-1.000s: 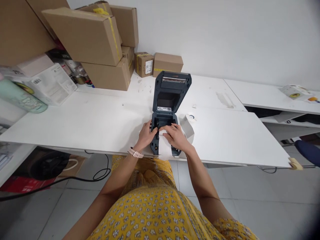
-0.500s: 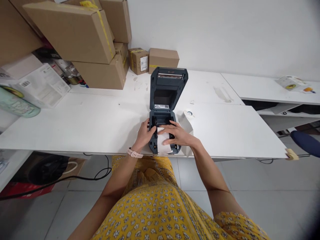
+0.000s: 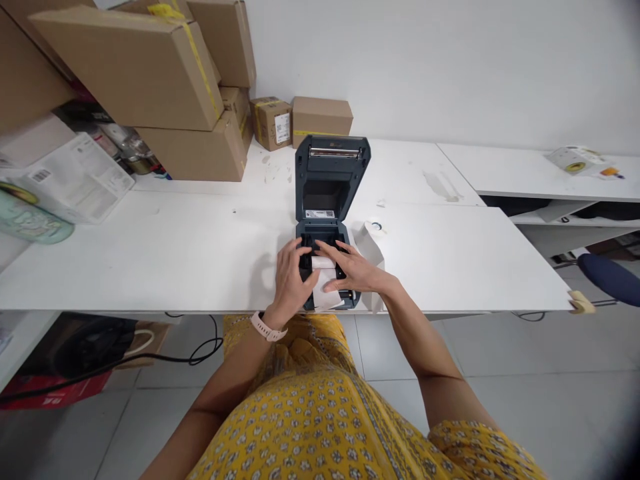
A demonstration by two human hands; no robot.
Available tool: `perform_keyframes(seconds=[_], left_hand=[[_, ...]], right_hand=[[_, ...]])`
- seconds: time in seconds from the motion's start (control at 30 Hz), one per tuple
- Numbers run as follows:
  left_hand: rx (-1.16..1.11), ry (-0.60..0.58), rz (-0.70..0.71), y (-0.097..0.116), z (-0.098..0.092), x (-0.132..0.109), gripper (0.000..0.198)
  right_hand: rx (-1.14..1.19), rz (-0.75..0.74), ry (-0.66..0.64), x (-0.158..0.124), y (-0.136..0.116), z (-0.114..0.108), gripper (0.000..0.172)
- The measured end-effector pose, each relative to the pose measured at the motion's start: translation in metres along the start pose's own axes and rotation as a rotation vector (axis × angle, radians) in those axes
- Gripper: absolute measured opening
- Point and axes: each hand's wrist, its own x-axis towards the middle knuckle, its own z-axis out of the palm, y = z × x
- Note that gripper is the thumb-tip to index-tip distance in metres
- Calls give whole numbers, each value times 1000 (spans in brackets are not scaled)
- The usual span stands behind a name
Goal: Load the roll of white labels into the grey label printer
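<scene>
On the desk edge before me stands a dark grey label printer point(image 3: 320, 232) with its lid point(image 3: 331, 175) raised. Inside lies a white label roll point(image 3: 324, 262), its paper strip point(image 3: 325, 300) running out over the front edge. My right hand point(image 3: 353, 268) reaches in from the right, fingers over the roll and thumb against the strip. From the left, my left hand point(image 3: 293, 275) curves over the printer's side, fingers apart, thumb near the strip's left edge. Exactly what the left fingertips touch is hidden.
A second white roll point(image 3: 373, 233) with loose paper lies right of the printer. Cardboard boxes point(image 3: 190, 153) are stacked at the back left, near a green bottle point(image 3: 35, 217). Two smaller boxes point(image 3: 323, 117) stand by the wall. A blue seat point(image 3: 610, 277) is at the right.
My left hand has lifted from the printer's left side and come over its top, fingers more spread. My right hand stays about where it was on the roll.
</scene>
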Motion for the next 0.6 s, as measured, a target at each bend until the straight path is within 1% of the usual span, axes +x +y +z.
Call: perform_keyframes(seconds=[0.1, 0.17, 0.27, 0.47, 0.6], left_hand=[[54, -97, 50, 6, 0, -4, 34], [84, -160, 40, 5, 0, -4, 36], [119, -220, 13, 4, 0, -4, 39], [109, -230, -71, 1, 5, -6, 44], [94, -234, -79, -1, 9, -6, 46]], right_hand=[[-2, -15, 2, 0, 0, -1, 111], [-14, -15, 2, 0, 1, -1, 111], [-50, -16, 6, -1, 3, 0, 109], [-165, -20, 40, -2, 6, 1, 103], [-179, -8, 27, 0, 7, 0, 104]])
